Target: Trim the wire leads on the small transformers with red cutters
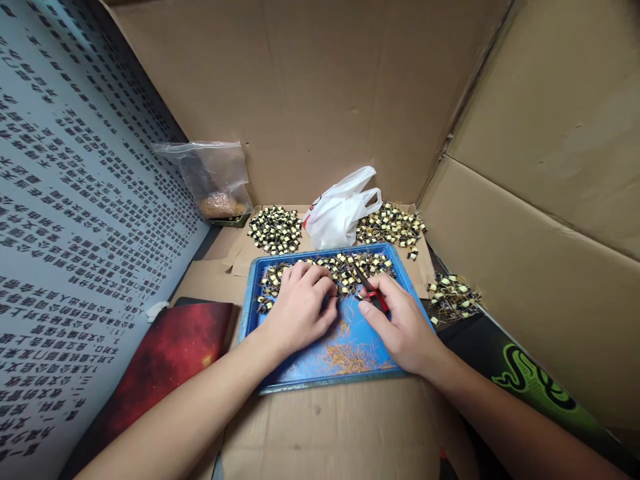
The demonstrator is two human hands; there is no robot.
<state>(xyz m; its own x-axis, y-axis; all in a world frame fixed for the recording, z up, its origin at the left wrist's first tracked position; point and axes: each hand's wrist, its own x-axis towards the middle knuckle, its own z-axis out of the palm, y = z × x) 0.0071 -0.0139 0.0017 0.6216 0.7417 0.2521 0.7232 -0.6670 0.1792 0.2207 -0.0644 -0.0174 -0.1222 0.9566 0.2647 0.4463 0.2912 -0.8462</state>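
A blue tray [300,373] holds many small black-and-yellow wire-leaded components [345,267] along its far side. My left hand [305,300] rests over the tray's left part, its fingers curled and thumb drawn towards them at the edge of the pile. Whatever lies between those fingertips is hidden. Red-handled wire cutters [376,297] sit in my right hand [397,323], their dark jaws pointing forward and left over the components. Short copper-coloured wire clippings [350,358] are scattered on the tray floor between my hands.
Behind the tray, a white plastic bag [335,213] stands between two component piles [275,230] on cardboard. More components [454,297] lie right. A clear zip bag [220,187] with copper-coloured bits stands back left. Cardboard walls [325,87] enclose the back and right; a printed sheet [75,200] stands left.
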